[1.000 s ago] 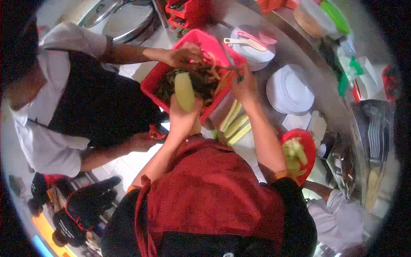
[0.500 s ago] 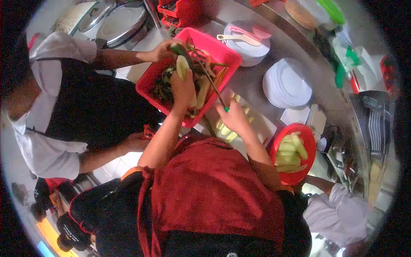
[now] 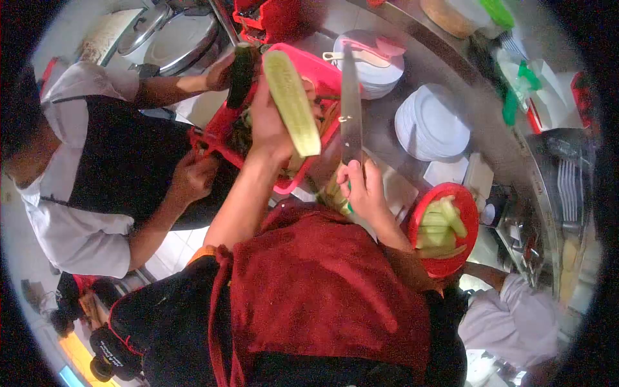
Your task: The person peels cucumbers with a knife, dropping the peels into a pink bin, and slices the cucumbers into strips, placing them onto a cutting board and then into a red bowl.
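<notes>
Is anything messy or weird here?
A bit. The red tray is heaped with vegetable peelings and sticks out past the counter edge. The right hand points a knife upward, close to the peeled cucumber in the left hand.

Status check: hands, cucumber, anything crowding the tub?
Left hand grips peeled cucumber, raised over red tub. Right hand holds knife, blade up. Co-worker's hand holds an unpeeled cucumber at the tub's far edge.
</notes>
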{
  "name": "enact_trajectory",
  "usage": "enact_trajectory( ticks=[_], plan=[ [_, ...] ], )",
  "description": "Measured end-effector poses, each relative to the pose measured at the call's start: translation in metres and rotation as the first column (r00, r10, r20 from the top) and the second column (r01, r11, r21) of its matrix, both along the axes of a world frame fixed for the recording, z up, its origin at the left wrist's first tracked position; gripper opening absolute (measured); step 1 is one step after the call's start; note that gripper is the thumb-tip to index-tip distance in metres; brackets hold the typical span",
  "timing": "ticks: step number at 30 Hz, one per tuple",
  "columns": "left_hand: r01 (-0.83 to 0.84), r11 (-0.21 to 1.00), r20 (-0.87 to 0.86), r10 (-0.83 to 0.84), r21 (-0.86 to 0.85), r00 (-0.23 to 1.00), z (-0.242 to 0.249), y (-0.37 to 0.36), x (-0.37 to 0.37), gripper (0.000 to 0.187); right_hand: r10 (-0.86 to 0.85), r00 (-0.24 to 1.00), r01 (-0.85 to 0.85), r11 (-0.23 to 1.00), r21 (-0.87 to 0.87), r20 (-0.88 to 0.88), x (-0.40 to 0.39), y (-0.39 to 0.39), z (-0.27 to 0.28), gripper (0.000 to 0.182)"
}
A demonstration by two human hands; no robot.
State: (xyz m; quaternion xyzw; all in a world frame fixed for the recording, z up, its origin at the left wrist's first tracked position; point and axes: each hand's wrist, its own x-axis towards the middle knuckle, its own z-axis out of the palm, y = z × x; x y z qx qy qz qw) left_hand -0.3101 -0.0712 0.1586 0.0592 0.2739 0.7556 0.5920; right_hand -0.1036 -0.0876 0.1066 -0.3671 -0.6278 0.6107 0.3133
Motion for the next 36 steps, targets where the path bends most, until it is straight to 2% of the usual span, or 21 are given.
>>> enact_trajectory(
  ticks=[2, 4, 9, 12, 13, 15, 16, 17, 19, 21, 22, 24, 25, 27, 28, 29, 30, 31, 33, 34, 36],
  plan=[
    [0.024, 0.997, 0.068, -0.029, 0.072, 0.997, 0.005, 0.005, 0.005, 0.060, -0.004, 0.998, 0.004, 1.000, 0.009, -0.058, -0.001, 0.001, 0.004, 0.021],
    [0.027, 0.986, 0.153, -0.053, 0.164, 0.987, -0.011, 0.016, -0.002, 0.061, -0.085, 0.995, 0.043, 0.806, 0.590, 0.043, 0.001, 0.001, 0.005, 0.018],
    [0.002, 0.967, 0.123, -0.035, 0.253, 0.992, 0.003, 0.025, -0.004, 0.055, -0.134, 0.989, 0.061, 0.751, 0.658, 0.061, -0.015, -0.007, 0.002, 0.019],
    [-0.043, 0.976, 0.070, 0.028, 0.215, 0.997, 0.009, 0.028, 0.008, 0.057, -0.142, 0.976, 0.154, 0.986, 0.060, -0.164, -0.022, 0.003, -0.013, 0.020],
    [-0.036, 0.985, -0.004, 0.038, 0.166, 0.999, 0.014, 0.024, 0.019, 0.056, -0.139, 0.978, 0.149, 0.987, 0.052, -0.155, -0.023, 0.009, 0.000, 0.020],
    [0.064, 0.966, -0.022, -0.061, 0.251, 0.998, 0.002, 0.023, 0.027, 0.054, -0.161, 0.919, 0.090, 0.974, -0.207, -0.359, -0.023, 0.015, 0.024, 0.028],
    [0.216, 0.883, -0.053, -0.214, 0.416, 0.975, -0.008, 0.023, 0.026, 0.053, -0.194, 0.919, 0.113, 0.963, -0.244, -0.343, -0.021, 0.018, 0.031, 0.026],
    [0.219, 0.885, -0.052, -0.217, 0.411, 0.975, -0.005, 0.018, 0.032, 0.053, -0.199, 0.918, 0.116, 0.962, -0.249, -0.342, -0.013, 0.019, 0.029, 0.026],
    [0.299, 0.940, -0.224, -0.260, 0.163, 0.939, 0.008, 0.002, 0.053, 0.055, 0.042, 0.958, -0.080, 0.989, -0.127, -0.284, 0.007, 0.017, 0.027, 0.025],
    [0.355, 0.930, -0.155, -0.339, 0.097, 0.928, -0.010, -0.004, 0.047, 0.053, -0.025, 0.954, -0.049, 0.970, -0.239, -0.298, 0.022, 0.004, 0.027, 0.014],
    [0.367, 0.930, -0.491, -0.315, 0.011, 0.812, -0.051, 0.000, 0.031, 0.048, -0.069, 0.963, 0.011, 0.975, -0.221, -0.259, 0.031, -0.001, 0.022, 0.012],
    [0.278, 0.938, -0.893, -0.299, -0.209, 0.336, -0.126, 0.022, -0.006, 0.040, -0.153, 0.975, 0.118, 0.971, -0.210, -0.162, 0.049, -0.006, 0.007, 0.021],
    [0.174, 0.936, -0.946, -0.319, -0.306, 0.055, -0.158, 0.039, -0.027, 0.036, -0.167, 0.972, 0.129, 0.967, -0.218, -0.165, 0.055, -0.006, -0.002, 0.021],
    [-0.149, 0.856, -0.797, -0.516, -0.496, -0.313, -0.227, 0.048, -0.052, 0.032, -0.198, 0.980, 0.194, 0.970, -0.150, -0.012, 0.064, -0.007, -0.014, 0.013],
    [-0.135, 0.858, -0.797, -0.511, -0.496, -0.322, -0.238, 0.049, -0.053, 0.032, -0.191, 0.981, 0.193, 0.958, -0.213, 0.027, 0.067, -0.009, -0.013, 0.019],
    [0.046, 0.927, -0.926, -0.374, -0.372, 0.043, -0.233, 0.049, -0.047, 0.034, -0.211, 0.977, 0.212, 0.954, -0.214, 0.028, 0.070, -0.009, -0.014, 0.019],
    [0.163, 0.969, -0.871, -0.241, -0.188, 0.429, -0.230, 0.048, -0.040, 0.036, -0.225, 0.972, 0.233, 0.962, -0.144, 0.075, 0.071, -0.012, -0.016, 0.022],
    [0.181, 0.964, -0.867, -0.254, -0.193, 0.429, -0.228, 0.048, -0.031, 0.036, -0.236, 0.964, 0.247, 0.966, -0.076, 0.124, 0.072, -0.014, -0.018, 0.025],
    [-0.020, 0.912, -0.912, -0.408, -0.409, 0.050, -0.164, 0.041, -0.001, 0.040, -0.257, 0.956, 0.270, 0.960, -0.080, 0.141, 0.075, -0.017, -0.016, 0.029],
    [-0.012, 0.910, -0.909, -0.413, -0.414, 0.049, -0.170, 0.041, -0.004, 0.040, -0.270, 0.939, 0.287, 0.956, -0.054, 0.215, 0.080, -0.018, -0.017, 0.030],
    [-0.226, 0.892, -0.847, -0.445, -0.391, -0.292, -0.194, 0.044, -0.025, 0.040, -0.285, 0.914, 0.306, 0.952, -0.028, 0.289, 0.087, -0.020, -0.013, 0.031]
  ],
)
